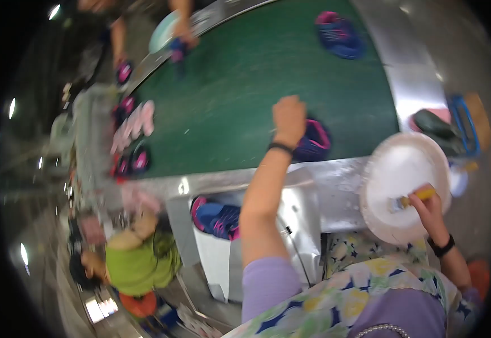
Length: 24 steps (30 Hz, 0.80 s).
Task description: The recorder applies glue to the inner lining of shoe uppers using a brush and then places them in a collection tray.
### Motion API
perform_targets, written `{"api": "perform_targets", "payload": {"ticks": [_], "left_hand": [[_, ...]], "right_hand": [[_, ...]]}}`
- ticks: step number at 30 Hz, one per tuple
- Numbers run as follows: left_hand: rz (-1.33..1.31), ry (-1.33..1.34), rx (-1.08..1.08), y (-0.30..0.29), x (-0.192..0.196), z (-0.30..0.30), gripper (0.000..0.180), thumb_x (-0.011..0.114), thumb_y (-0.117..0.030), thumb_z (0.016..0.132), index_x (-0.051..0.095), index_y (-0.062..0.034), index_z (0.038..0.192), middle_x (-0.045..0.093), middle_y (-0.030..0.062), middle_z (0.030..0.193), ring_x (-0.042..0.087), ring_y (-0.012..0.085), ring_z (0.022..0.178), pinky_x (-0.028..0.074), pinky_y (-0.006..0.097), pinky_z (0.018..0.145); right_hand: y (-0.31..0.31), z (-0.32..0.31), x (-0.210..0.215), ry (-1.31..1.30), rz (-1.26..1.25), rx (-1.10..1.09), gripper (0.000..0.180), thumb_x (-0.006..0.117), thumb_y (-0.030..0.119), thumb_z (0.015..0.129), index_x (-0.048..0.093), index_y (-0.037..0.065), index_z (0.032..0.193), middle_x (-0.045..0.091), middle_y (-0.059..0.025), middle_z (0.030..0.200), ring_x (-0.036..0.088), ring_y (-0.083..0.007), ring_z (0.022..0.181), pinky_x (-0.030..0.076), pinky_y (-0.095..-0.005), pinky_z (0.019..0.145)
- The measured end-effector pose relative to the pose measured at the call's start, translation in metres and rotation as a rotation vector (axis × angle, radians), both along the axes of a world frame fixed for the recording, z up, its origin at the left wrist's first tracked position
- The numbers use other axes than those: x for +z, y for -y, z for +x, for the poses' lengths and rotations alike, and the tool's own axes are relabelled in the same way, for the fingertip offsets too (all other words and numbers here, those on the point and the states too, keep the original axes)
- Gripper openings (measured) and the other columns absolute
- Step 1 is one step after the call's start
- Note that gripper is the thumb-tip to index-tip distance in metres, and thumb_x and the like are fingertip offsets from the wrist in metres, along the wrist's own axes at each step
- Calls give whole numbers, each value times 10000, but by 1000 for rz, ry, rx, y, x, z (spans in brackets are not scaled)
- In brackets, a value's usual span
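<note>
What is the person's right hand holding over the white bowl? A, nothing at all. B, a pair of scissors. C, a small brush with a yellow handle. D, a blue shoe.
C: the right hand grips a small brush with a yellow handle, its tip inside the white bowl, while the left hand rests on a blue and pink shoe on the green belt.
</note>
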<state>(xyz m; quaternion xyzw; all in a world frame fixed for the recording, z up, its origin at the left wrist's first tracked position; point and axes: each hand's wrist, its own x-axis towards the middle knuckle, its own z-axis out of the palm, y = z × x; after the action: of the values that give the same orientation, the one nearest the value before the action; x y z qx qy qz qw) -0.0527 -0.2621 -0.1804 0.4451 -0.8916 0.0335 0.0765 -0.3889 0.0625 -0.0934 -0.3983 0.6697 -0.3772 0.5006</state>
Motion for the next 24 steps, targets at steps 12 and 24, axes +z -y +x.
{"api": "perform_targets", "payload": {"ticks": [12, 24], "left_hand": [[235, -136, 612, -48, -84, -6, 461, 649, -135, 811, 540, 104, 1191, 628, 284, 1135, 585, 432, 1112, 445, 472, 973], [1237, -1356, 521, -129, 111, 34, 300, 545, -120, 966, 550, -86, 1264, 642, 65, 1128, 652, 200, 988, 543, 343, 876]], "right_hand": [[18, 18, -33, -74, -156, -44, 99, 668, 117, 905, 623, 29, 910, 640, -102, 813, 635, -189, 716, 500, -314, 666], [15, -49, -5, -318, -315, 377, 166, 674, 159, 855, 580, 39, 918, 644, -121, 848, 633, -291, 802, 491, -381, 738]]}}
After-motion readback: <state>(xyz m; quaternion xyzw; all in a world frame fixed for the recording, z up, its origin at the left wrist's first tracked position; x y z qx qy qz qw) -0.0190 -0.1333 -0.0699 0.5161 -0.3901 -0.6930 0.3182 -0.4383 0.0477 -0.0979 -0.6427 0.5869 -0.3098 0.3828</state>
